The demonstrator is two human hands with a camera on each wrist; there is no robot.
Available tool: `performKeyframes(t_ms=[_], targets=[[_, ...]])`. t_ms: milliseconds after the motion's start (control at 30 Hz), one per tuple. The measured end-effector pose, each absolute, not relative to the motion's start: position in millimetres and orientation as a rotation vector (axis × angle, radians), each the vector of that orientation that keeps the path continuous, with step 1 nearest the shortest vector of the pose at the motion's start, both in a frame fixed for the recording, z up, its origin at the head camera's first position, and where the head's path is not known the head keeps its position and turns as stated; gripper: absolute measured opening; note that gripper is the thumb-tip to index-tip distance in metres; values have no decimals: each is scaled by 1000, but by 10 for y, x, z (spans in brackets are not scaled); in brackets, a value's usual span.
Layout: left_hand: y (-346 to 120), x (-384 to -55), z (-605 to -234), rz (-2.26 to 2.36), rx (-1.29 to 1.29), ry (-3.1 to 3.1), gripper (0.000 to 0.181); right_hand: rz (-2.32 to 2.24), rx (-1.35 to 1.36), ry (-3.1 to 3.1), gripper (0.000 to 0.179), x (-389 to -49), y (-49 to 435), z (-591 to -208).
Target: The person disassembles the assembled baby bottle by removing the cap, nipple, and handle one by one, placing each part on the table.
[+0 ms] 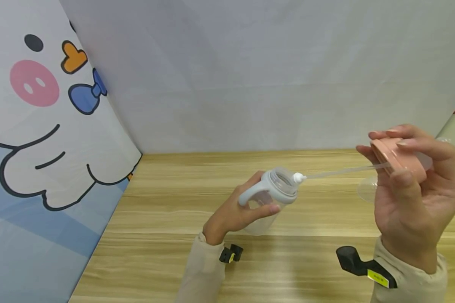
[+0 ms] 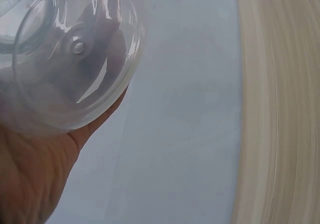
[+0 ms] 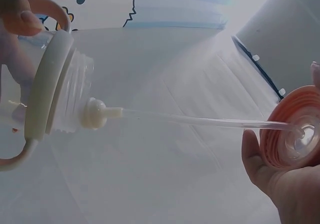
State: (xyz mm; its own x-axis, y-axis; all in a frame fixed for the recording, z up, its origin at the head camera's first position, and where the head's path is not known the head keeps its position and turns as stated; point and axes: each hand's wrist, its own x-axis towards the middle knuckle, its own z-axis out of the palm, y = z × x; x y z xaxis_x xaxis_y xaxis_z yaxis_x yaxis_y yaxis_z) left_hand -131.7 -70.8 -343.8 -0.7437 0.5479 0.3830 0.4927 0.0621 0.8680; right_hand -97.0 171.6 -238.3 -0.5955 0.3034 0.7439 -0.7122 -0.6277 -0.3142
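Above the counter, the left hand gripped the bottle, whose long axis leaned, in the head view, toward one o'clock with its mouth uppermost. The right hand held the peach lid in its curled fingers, well apart at the bottle's two to three o'clock, underside facing nine. From the lid a clear straw ran nearly level toward nine o'clock; its white end piece hung at the mouth's three o'clock edge, nearer the left hand than the right. Whether it touched there, I could not tell.
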Motion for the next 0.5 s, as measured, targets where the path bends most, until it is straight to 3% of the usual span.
performKeyframes(t_ms=[500], targets=[[-662,-1379,-3453,1810,1086,2266,55,2303,959,-759,35,-1093,1787,-2429]])
